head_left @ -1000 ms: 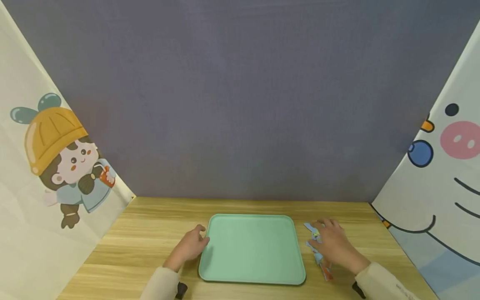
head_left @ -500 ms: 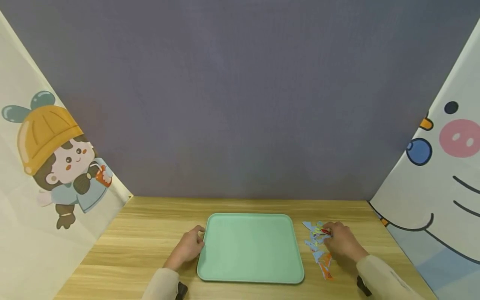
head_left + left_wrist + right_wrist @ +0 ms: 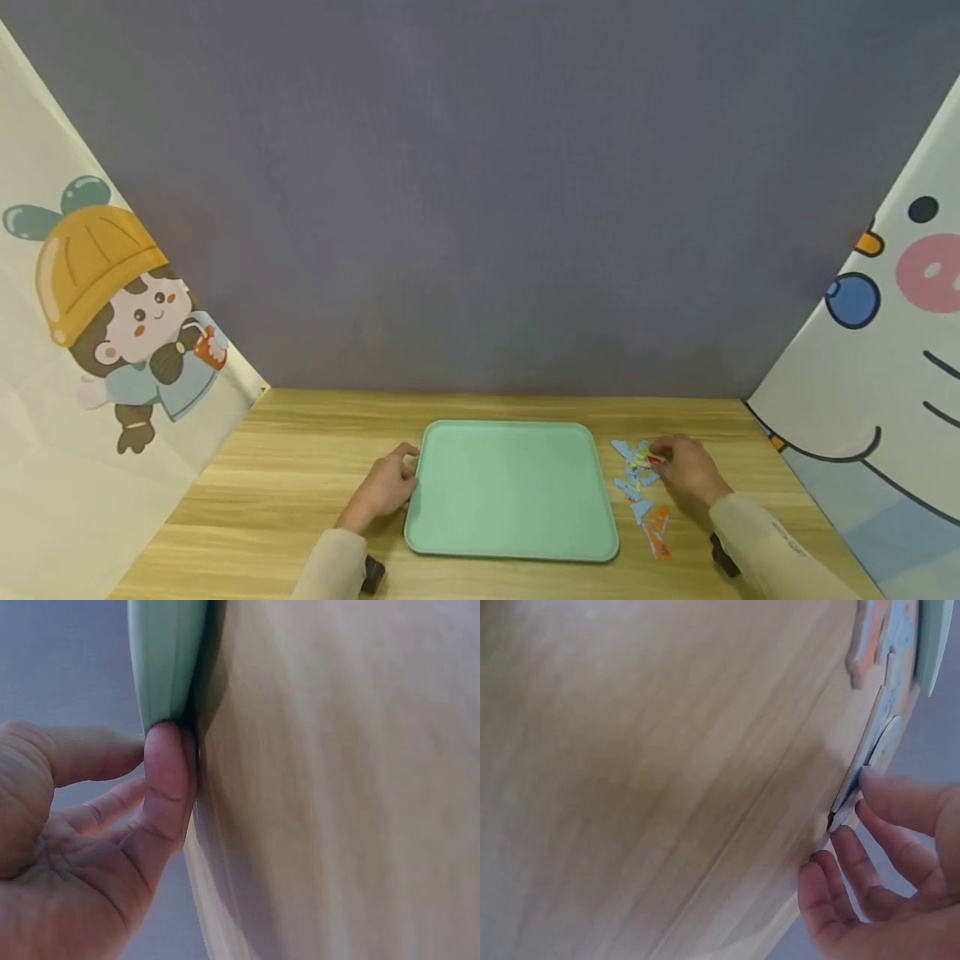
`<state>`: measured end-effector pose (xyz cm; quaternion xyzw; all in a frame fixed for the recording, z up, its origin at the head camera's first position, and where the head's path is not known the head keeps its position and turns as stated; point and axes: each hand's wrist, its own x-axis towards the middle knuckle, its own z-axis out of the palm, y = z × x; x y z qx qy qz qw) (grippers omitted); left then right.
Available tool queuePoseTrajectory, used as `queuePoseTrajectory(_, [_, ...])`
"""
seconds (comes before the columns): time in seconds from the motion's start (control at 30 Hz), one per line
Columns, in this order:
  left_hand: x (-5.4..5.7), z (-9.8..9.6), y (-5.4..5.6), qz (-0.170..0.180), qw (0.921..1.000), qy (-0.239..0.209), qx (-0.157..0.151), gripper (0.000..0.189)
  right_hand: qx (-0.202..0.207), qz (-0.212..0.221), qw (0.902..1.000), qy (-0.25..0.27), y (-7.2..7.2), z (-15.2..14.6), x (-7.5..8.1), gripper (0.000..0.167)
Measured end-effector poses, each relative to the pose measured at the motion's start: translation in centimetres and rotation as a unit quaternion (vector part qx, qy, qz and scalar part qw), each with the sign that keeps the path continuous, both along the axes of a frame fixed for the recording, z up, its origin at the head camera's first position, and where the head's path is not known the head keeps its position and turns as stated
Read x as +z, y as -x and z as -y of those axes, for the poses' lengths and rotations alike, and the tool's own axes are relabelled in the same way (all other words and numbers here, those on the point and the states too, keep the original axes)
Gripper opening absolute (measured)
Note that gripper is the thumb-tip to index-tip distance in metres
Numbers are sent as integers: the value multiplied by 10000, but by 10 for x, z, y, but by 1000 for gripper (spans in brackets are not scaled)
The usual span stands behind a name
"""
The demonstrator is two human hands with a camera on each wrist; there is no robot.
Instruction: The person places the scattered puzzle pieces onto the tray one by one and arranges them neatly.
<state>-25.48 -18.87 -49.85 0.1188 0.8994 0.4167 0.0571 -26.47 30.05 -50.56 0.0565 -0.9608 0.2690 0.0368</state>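
A pale green rectangular tray [image 3: 510, 492] lies flat on the wooden table. At its left edge my left hand [image 3: 384, 487] holds the rim between thumb and fingers; the left wrist view shows fingertips [image 3: 166, 750] right against the tray's side [image 3: 169, 652]. To the tray's right lies a loose heap of flat, irregular jigsaw puzzle pieces [image 3: 642, 510], light blue, orange and yellow-green. Over the heap's far right side, my right hand [image 3: 688, 471] pinches a puzzle piece [image 3: 654, 460] with red on it. In the right wrist view my right thumb [image 3: 889, 796] lies on a thin piece's edge.
Behind the table [image 3: 315, 450] stands a plain grey partition [image 3: 480, 208]. White side panels with cartoon prints, a child in a yellow cap [image 3: 105, 267] on the left and a pink-snouted figure [image 3: 933, 271] on the right, flank it.
My right hand has drawn back from above the puzzle pieces to their right side, uncovering them, and now pinches one with red on it. My left hand stays at the tray's rim.
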Motion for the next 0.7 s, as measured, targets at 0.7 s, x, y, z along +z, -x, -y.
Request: queuePoseTrajectory(0.7, [-2, -2, 3, 101, 9998, -120, 120, 44, -374, -435, 9964, 622, 5, 7, 5, 27])
